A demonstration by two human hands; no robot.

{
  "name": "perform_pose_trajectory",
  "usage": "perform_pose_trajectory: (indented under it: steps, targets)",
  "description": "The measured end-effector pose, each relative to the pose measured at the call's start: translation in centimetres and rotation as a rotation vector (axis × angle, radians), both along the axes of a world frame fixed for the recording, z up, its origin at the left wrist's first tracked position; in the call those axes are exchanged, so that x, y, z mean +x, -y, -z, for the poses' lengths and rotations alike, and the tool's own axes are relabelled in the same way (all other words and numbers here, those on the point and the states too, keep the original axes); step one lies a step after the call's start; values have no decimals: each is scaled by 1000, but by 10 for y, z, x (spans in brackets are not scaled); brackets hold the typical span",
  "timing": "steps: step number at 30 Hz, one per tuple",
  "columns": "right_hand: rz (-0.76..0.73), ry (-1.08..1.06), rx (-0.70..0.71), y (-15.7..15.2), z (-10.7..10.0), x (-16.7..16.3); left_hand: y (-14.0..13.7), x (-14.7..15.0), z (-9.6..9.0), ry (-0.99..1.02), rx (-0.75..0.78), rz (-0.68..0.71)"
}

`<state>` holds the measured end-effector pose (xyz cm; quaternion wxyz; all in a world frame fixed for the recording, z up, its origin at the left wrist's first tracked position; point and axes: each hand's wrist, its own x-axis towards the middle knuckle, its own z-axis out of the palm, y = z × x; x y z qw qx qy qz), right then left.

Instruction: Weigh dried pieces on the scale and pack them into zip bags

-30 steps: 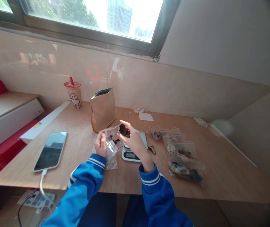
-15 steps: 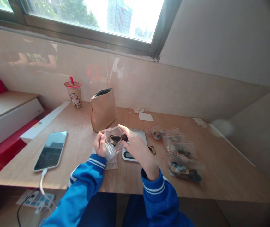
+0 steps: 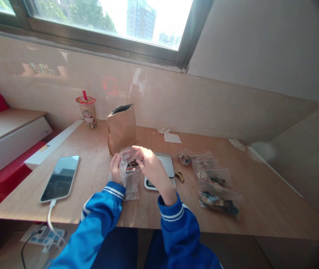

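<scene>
A clear zip-lock bag (image 3: 123, 164) with brown-black dried pieces (image 3: 133, 163) in it is held up over the table. My left hand (image 3: 116, 169) is closed round its left side. At its mouth is my right hand (image 3: 151, 166), forefinger along the upper rim and thumb lower down by the pieces; its other fingers are partly hidden. Below the held bag lies another flat clear bag (image 3: 132, 188). A white digital scale (image 3: 165, 161) sits partly under my right hand, and a loose curled dried piece (image 3: 180, 176) rests beside it.
Several filled zip-lock bags (image 3: 219, 203) lie to the right. Behind my hands stands an open brown paper bag (image 3: 122, 129), with a drink cup (image 3: 88, 114) farther left. A phone (image 3: 60, 179) on a white cable (image 3: 50, 215) lies at left. Crumpled tissue (image 3: 164, 130) and a white card (image 3: 172, 138) are at the back.
My right hand has moved slightly left and up over the bag's mouth. The bag has tipped, and the large dried piece shows less. More of the flat bag below is visible.
</scene>
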<state>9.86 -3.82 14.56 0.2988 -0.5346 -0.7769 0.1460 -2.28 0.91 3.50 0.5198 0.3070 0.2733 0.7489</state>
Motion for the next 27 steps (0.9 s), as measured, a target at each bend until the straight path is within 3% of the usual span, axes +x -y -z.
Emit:
perform_pose_trajectory:
  steps: [11,14,18,21,24,27]
  targets:
    - [-53,-338,140,-13,13,-5,4,1,-8,-39,-12,21]
    - [-79,-337,145,-19,17,-14,5,0,-8,-23,-24,22]
    - [0,-306,165,-21,19,-11,3,-2,-5,-18,-49,-25]
    - [99,-295,208,-14,29,20,2,-2,-3,8,-64,-16]
    - [314,-280,251,-1,56,69,2,-1,-4,14,-61,-33]
    - [555,-117,136,14,90,114,4,0,-7,11,-63,-38]
